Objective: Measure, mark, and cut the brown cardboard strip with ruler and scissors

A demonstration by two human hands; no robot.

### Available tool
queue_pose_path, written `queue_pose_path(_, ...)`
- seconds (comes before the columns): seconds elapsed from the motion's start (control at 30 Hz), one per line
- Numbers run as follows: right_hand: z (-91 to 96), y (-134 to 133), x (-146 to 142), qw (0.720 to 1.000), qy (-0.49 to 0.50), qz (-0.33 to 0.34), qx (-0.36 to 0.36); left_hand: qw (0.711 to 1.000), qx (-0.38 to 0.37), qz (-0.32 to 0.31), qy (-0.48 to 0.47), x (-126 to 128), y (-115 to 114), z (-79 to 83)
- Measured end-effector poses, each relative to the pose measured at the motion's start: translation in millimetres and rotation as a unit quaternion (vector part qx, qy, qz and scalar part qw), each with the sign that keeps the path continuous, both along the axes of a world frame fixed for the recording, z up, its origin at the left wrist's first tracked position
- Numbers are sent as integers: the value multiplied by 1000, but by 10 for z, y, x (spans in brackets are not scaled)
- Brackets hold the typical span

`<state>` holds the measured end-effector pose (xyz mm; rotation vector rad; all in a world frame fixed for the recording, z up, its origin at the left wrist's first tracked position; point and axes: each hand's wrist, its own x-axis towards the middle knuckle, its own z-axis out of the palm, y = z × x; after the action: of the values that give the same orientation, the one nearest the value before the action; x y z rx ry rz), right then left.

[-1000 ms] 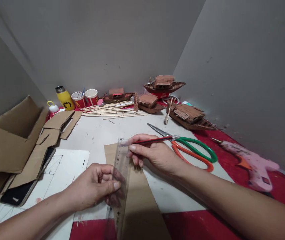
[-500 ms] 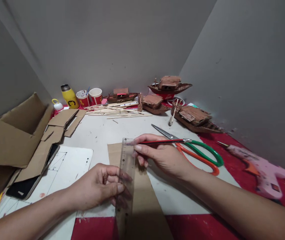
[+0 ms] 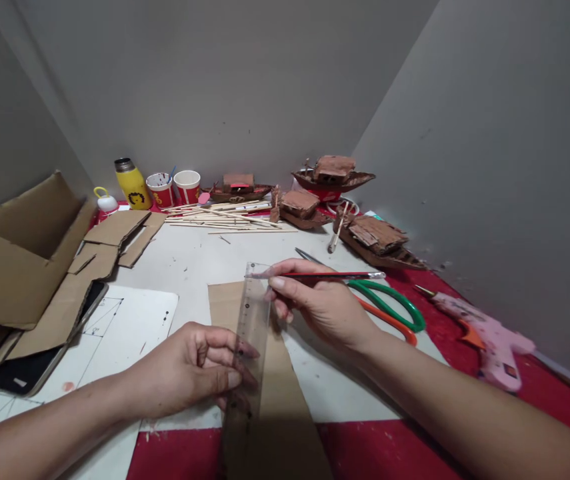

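Observation:
My left hand pinches a clear plastic ruler near its middle, thumb on the near face and fingers showing through from behind. The ruler is tilted up above a strip of brown cardboard. In my right hand is a dark pencil with a red stripe, lying nearly level with its silver end to the right. Its tip end and my right fingertips are at the ruler's far end; whether they touch it I cannot tell. Scissors with green and orange handles lie behind my right hand, partly hidden.
A pink glue gun lies at right. Several model boats and thin wooden sticks stand or lie at the back, near paper cups and a yellow bottle. At left are a cardboard box, a phone and a drawing.
The view has shifted, so the table things sit further left. The ruler and both hands have moved slightly right and away over the cardboard. My right hand covers more of the scissors.

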<state>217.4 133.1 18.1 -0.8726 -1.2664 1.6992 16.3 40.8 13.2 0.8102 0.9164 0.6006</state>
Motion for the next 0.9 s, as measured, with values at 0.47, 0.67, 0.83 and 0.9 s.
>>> queue_pose_path(0.47,88,-171,18,982,-128,122,61,994,66,83,18,7,34,38)
queue_pose_path(0.67,307,-64,241,816,-310,168,459,872,344,292,188,-235,108,347)
queue_pose_path(0.83,374,-129,182,655,-416,281,564,858,376,115,331,-150,67,318)
queue_pose_path(0.9,352,-159,137,636,-405,287,590,887,318,10,335,-81,44,232)
